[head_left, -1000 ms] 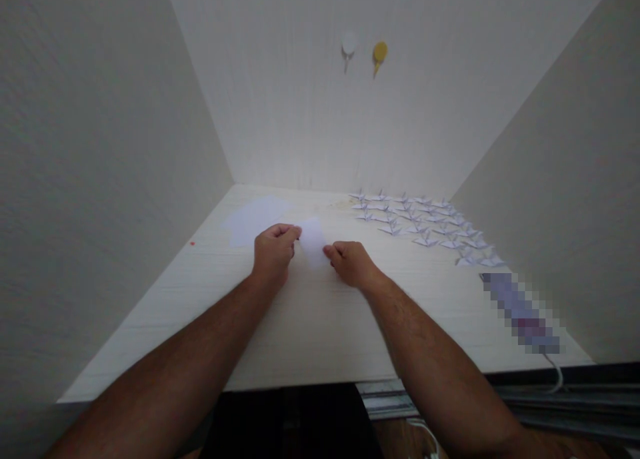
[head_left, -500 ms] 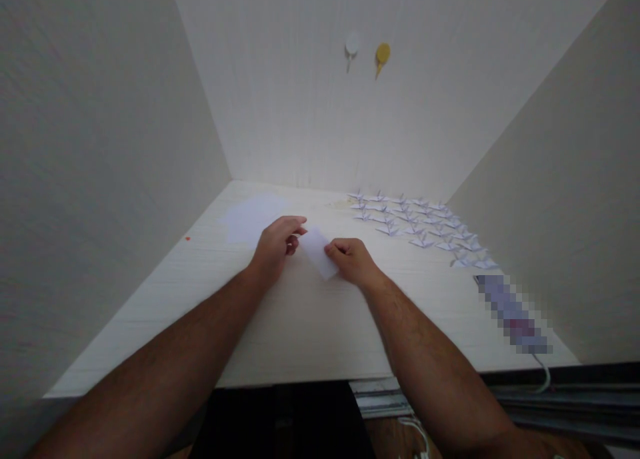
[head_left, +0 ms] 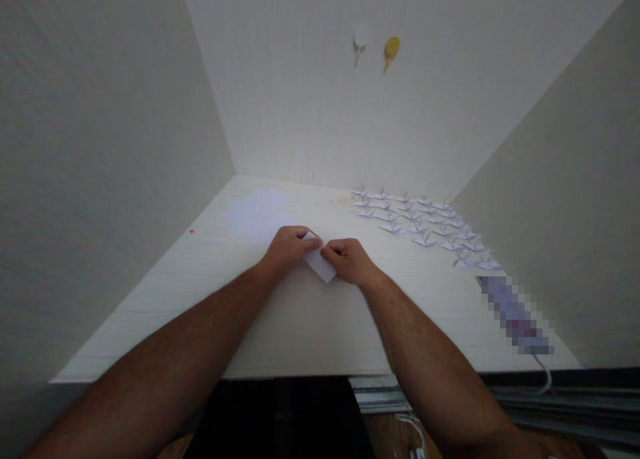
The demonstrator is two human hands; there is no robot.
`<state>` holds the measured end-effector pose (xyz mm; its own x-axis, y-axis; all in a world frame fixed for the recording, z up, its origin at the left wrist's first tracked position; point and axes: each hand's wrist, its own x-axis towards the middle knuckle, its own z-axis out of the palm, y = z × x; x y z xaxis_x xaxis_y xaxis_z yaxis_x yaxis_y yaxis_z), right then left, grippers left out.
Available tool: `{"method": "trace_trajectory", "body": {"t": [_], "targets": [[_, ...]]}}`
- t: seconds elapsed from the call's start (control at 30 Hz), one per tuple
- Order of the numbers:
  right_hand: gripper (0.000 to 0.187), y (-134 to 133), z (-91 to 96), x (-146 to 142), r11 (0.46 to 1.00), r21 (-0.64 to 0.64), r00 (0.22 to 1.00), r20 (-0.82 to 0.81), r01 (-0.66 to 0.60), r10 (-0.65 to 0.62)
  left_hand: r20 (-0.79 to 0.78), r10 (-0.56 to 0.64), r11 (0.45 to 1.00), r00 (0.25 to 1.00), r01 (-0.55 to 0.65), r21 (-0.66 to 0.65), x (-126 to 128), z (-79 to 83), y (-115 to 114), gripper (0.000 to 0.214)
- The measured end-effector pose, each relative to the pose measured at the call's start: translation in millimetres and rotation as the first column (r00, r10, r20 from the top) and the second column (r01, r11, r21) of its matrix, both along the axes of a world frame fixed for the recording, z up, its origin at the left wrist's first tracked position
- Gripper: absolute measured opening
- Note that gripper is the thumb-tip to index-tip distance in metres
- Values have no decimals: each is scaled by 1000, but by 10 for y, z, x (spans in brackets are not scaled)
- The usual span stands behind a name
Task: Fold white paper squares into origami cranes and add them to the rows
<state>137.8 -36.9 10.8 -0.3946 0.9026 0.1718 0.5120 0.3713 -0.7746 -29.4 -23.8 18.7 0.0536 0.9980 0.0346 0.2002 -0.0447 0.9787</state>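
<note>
A small white sheet of paper [head_left: 320, 267] is held above the table between my two hands. My left hand [head_left: 291, 246] pinches its upper left side, thumb on top. My right hand [head_left: 347, 258] is closed on the right edge, with its thumb close to the left thumb. Fingers under the paper are hidden. Beyond my left hand lies a spread of loose white paper sheets [head_left: 255, 212] on the table. Several folded white paper cranes [head_left: 410, 216] stand in rows at the back right.
The white table [head_left: 300, 332] has walls on its left, right and back. A blurred-out flat object [head_left: 515, 316] with a white cable [head_left: 544, 376] lies near the right front corner. A white hook [head_left: 361, 38] and a yellow hook [head_left: 392, 47] are on the back wall.
My left hand has moved right and closed on the paper; before, its fingers were apart at the paper's edge. The visible part of the paper is narrower now. My right hand keeps its grip.
</note>
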Motion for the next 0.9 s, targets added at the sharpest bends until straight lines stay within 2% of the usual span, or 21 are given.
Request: {"method": "trace_trajectory", "body": {"t": [0.1, 0.17, 0.2, 0.23, 0.27, 0.33, 0.37, 0.43, 0.57, 0.67, 0.73, 0.83, 0.9], "targets": [[36, 1, 7, 31, 1000, -15, 1000, 3, 18, -17, 104, 149, 987, 983, -155, 50, -95, -18, 113, 10], [36, 1, 7, 56, 999, -31, 999, -11, 34, -34, 229, 372, 922, 900, -386, 21, -176, -7, 189, 10], [36, 1, 6, 65, 998, -39, 999, -24, 43, -44, 269, 437, 890, 858, -456, 9, -205, 6, 212, 10], [35, 2, 6, 69, 998, -46, 998, -39, 49, -51, 294, 441, 884, 848, -467, 20, -219, 22, 219, 11], [35, 2, 6, 69, 997, -53, 997, -52, 50, -53, 315, 403, 902, 859, -432, 25, -216, 38, 210, 12], [34, 0, 8, 61, 997, -66, 997, -68, 34, -38, 303, 192, 977, 933, -210, 29, -170, 65, 152, 19], [35, -3, 9, 56, 997, -68, 997, -71, 24, -29, 271, 90, 994, 958, -102, 32, -136, 73, 112, 23], [35, -10, 12, 48, 998, -63, 997, -72, 13, -17, 146, -55, 998, 988, 47, 52, -74, 75, 37, 23], [37, -23, 16, 45, 999, -50, 998, -59, 6, -9, -22, -159, 983, 987, 160, 86, -21, 60, -36, 19], [42, -24, 21, 32, 999, -43, 999, -42, 14, -16, -38, -186, 976, 982, 189, 110, 0, 65, -43, 17], [43, -18, 29, 19, 999, -32, 999, -40, 24, -25, -28, -153, 981, 988, 155, 114, 12, 71, -38, 16], [39, -13, 40, 15, 999, -39, 998, -49, 35, -37, 32, 3, 994, 999, -6, 109, -11, 71, 0, 15], [35, -15, 42, 29, 995, -96, 997, -73, 31, -38, 102, 136, 986, 985, -145, 83, -62, 63, 49, 17]]}}
